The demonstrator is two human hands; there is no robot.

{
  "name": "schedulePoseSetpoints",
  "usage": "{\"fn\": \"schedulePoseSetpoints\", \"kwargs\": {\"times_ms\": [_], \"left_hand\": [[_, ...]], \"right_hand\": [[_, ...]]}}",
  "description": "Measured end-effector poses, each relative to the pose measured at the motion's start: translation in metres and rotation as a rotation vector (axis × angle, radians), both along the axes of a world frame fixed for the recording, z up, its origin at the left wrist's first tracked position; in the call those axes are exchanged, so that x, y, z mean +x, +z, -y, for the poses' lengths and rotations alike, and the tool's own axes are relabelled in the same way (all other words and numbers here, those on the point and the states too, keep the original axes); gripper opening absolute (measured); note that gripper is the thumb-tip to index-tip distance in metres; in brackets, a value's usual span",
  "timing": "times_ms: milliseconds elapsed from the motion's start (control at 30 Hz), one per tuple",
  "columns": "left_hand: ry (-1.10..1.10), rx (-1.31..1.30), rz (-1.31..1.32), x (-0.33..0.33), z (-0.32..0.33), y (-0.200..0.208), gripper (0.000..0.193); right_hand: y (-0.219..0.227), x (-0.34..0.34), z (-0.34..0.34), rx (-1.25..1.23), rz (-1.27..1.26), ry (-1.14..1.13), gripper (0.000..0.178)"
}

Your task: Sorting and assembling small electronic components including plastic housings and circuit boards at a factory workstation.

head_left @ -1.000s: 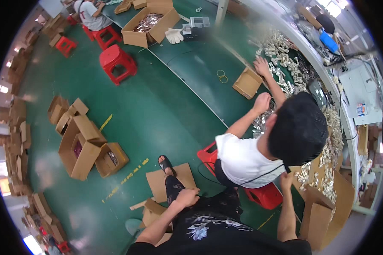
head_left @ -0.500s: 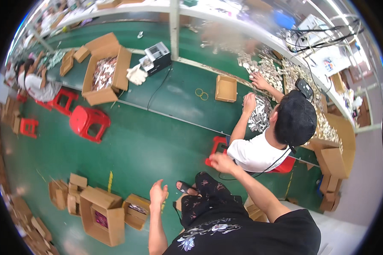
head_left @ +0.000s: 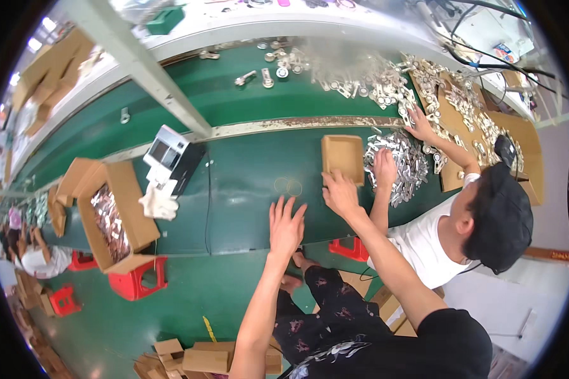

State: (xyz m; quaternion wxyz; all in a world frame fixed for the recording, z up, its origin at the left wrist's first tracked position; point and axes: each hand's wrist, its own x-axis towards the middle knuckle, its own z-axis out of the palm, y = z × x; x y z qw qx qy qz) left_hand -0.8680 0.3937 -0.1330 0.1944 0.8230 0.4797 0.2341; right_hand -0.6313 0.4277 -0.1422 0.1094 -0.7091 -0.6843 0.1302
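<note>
My right hand reaches over the green table, its stretched fingers at the near rim of a small shallow cardboard box. Whether they press on the rim is hard to tell. To its left, my left hand is open with fingers spread, just short of two thin yellow rubber bands lying on the tabletop. It holds nothing. Right of the box lies a heap of small silvery metal parts, where a seated co-worker in a black cap has both hands.
Pale metal parts are strewn beyond the table's raised rail. To the left stand a black-and-silver device, white gloves and a large carton of coppery parts. A slanting white post rises behind. Red stools stand below.
I have come closer to the table, and my view has shifted. Both my hands have moved forward from above the floor to over the tabletop, the right one to the small box.
</note>
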Motion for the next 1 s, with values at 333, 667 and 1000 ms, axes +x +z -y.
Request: {"fn": "schedulePoseSetpoints", "kwargs": {"times_ms": [333, 667, 1000], "left_hand": [[-0.151, 0.198, -0.025, -0.037, -0.170, -0.069, 0.022], [0.286, 0.297, 0.047, 0.001, -0.476, -0.069, 0.050], [0.231, 0.035, -0.034, 0.087, -0.580, -0.128, 0.062]], "right_hand": [[0.039, 0.142, -0.124, 0.495, 0.066, -0.255, 0.034], [-0.051, 0.443, -0.322, 0.645, -0.184, -0.524, 0.070], [-0.109, 0.462, -0.383, 0.346, 0.338, -0.463, 0.053]]}}
